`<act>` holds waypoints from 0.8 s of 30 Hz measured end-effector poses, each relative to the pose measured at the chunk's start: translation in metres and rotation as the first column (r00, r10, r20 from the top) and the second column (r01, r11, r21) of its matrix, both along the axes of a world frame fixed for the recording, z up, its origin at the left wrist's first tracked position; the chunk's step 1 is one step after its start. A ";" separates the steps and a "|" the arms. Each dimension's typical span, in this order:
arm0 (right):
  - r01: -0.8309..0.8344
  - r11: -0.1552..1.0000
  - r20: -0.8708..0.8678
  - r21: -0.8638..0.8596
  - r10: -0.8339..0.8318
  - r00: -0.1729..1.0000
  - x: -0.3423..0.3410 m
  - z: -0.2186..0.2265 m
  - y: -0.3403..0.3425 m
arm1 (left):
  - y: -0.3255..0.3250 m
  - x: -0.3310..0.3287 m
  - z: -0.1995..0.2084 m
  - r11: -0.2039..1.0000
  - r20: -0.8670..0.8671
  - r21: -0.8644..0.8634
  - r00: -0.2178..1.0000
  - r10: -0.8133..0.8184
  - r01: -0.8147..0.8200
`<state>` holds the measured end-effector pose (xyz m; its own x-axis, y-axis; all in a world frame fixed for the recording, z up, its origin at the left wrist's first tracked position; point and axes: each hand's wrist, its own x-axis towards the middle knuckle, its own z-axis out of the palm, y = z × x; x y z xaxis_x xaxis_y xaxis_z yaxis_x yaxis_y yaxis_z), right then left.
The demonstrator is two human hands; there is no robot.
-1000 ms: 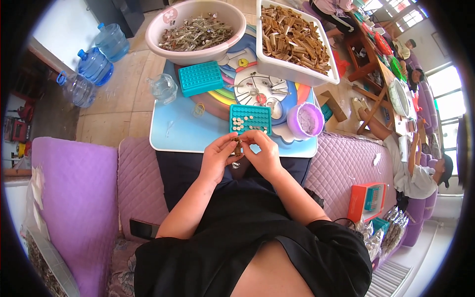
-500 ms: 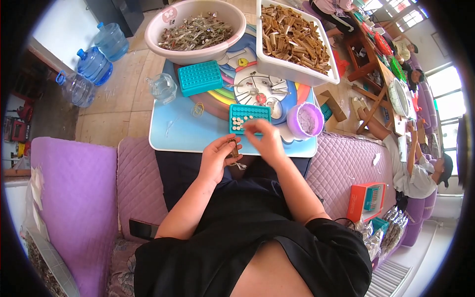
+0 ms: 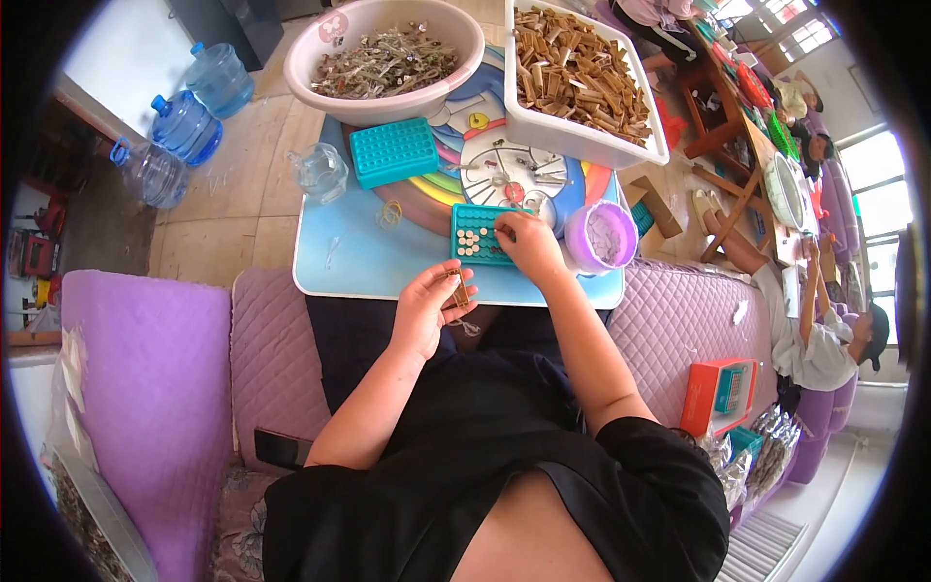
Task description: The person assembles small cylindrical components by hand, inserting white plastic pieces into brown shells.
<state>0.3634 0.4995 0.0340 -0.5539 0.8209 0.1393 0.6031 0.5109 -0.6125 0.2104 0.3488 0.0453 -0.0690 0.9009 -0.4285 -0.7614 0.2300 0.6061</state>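
My left hand (image 3: 425, 308) is closed around a small brown, hollow rectangular casing (image 3: 461, 293), held just off the table's near edge. Thin pale wires (image 3: 467, 326) hang below that hand. My right hand (image 3: 538, 248) reaches over a teal tray of small round wells (image 3: 463, 219), its fingertips pinched together at the tray's right half. Whatever lies between those fingertips is too small to make out. Several cream-white round pieces (image 3: 469, 242) sit in the tray's left part. Right of my right hand stands a purple tub (image 3: 576, 233) with whitish contents.
A pink basin (image 3: 303, 78) of tangled wired parts and a white bin (image 3: 582, 144) of brown casings stand at the back. Another teal tray (image 3: 394, 153), a clear jug (image 3: 318, 173) and rubber bands (image 3: 390, 213) lie leftward. Other people sit at far right.
My right hand has moved from beside my left hand, forward and right onto the teal tray, its fingers pinching there. My left hand keeps the brown casing in nearly the same place.
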 end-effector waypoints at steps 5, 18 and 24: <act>0.002 0.958 -0.301 -0.286 -0.092 0.949 -0.010 0.035 -0.042 | 0.002 0.000 -0.005 1.000 -0.023 0.025 1.000 0.017 -0.017; -0.043 0.988 -0.338 0.151 0.092 0.937 -0.021 0.035 -0.083 | 0.001 0.006 0.001 0.998 -0.075 0.035 0.996 0.047 -0.045; -0.115 0.990 -0.353 0.086 0.138 0.925 -0.021 0.037 -0.080 | -0.001 0.008 -0.006 0.992 -0.281 0.097 0.955 0.099 -0.075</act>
<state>0.3420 0.4192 0.0711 -0.5567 0.7304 0.3959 0.2776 0.6126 -0.7400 0.2186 0.3477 0.0389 -0.2568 0.9180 -0.3023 -0.5691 0.1091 0.8150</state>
